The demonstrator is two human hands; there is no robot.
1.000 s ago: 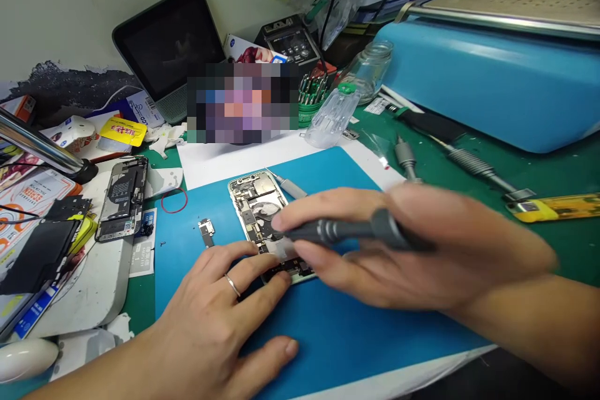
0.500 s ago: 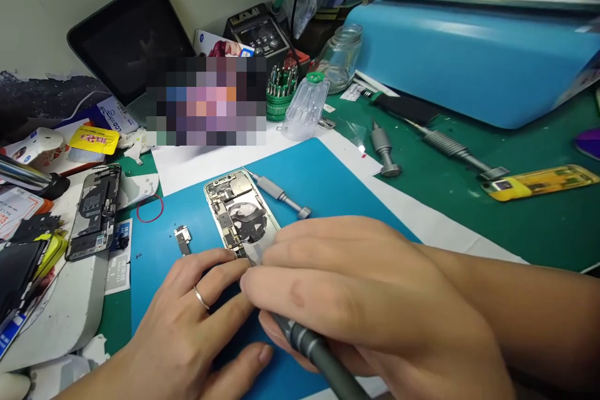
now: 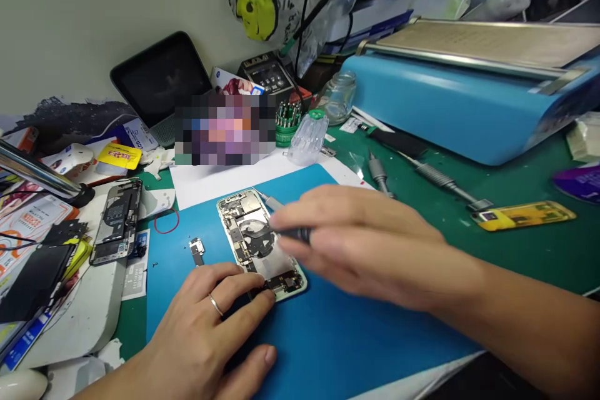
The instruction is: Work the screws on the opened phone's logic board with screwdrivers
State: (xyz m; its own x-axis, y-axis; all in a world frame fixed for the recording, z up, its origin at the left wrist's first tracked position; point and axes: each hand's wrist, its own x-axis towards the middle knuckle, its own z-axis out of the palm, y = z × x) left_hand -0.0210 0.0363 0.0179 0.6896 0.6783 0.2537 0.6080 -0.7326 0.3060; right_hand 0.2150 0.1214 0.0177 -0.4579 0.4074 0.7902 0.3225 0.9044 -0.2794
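Note:
An opened phone body (image 3: 279, 262) with bare circuit parts lies on a blue mat (image 3: 337, 337). My left hand (image 3: 210, 319) rests with fingers spread, its fingertips on the phone's lower left edge. My right hand (image 3: 370, 247) is closed round a dark, pen-like tool (image 3: 297, 234), whose thin end points left over the middle of the phone. Partly behind my right fingers, a grey screwdriver (image 3: 272, 201) lies beside the phone's upper right edge. A small metal-and-black part (image 3: 197, 249) lies on the mat left of the phone.
At the left, a phone screen assembly (image 3: 117, 215) lies on a white surface near a red rubber band (image 3: 167, 221). Behind are a green bit holder (image 3: 285, 122), a clear plastic cover (image 3: 309, 137) and a glass jar (image 3: 338, 98). A blue machine (image 3: 445, 106) stands at the back right.
My right hand has moved up and right, off the phone's lower end, which now shows. The tool has swung to point left. My left hand stays at the phone's edge; the view has shifted.

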